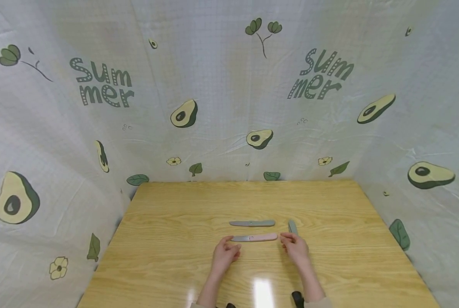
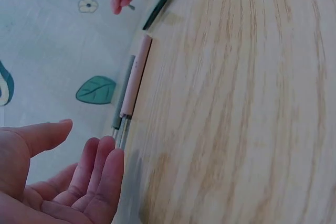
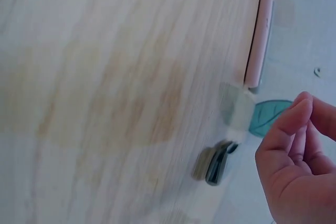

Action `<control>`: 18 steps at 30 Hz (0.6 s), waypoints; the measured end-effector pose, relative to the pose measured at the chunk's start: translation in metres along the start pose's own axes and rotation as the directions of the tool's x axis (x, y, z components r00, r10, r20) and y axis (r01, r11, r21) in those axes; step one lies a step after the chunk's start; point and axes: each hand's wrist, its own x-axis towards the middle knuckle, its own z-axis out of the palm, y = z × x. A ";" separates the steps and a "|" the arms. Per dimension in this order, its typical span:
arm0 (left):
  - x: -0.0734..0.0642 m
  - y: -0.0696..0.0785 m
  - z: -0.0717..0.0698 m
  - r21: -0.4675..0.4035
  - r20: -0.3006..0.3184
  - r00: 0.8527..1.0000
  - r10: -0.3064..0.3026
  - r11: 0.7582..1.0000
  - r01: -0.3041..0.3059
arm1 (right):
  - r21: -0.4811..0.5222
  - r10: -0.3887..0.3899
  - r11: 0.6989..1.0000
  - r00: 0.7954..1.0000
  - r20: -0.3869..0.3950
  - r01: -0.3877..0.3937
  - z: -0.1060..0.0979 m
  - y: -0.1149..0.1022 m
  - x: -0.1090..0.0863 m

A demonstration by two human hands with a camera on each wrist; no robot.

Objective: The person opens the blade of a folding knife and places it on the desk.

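Observation:
A knife with a pink handle (image 1: pixel 263 237) lies crosswise on the table, blade to the left. Just beyond it lies a knife with a grey-green handle (image 1: pixel 262 223), pointing the same way. My left hand (image 1: pixel 224 255) is beside the pink knife's blade tip, thumb apart from the loosely bent fingers. Near the end of the pink handle is my right hand (image 1: pixel 296 249), its thumb and index fingertips close together and nothing visible between them. A short grey-green object with a dark slot (image 3: pixel 216 165) lies by the right hand, partly hidden by it in the head view.
The wood-grain table (image 1: pixel 168 239) is bordered at the back and sides by a pale cloth (image 1: pixel 222 77) printed with avocados and leaves. A bright reflection shows on the table's near part. Black bands (image 1: pixel 297 298) sit by the wrists.

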 end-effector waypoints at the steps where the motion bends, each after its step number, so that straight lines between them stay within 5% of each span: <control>1: 0.000 0.002 0.002 0.007 0.000 1.000 0.008 1.000 -0.008 | -0.001 0.001 1.000 1.000 -0.009 -0.001 -0.002 0.000 0.000; 10: -0.001 0.013 0.028 0.009 0.051 0.997 0.051 0.999 -0.052 | 0.004 0.037 0.999 0.995 -0.089 -0.037 -0.020 0.003 0.006; 18: -0.004 0.020 0.061 0.003 0.109 0.990 0.090 0.996 -0.091 | -0.108 0.004 0.994 0.984 -0.176 -0.023 -0.033 0.005 0.016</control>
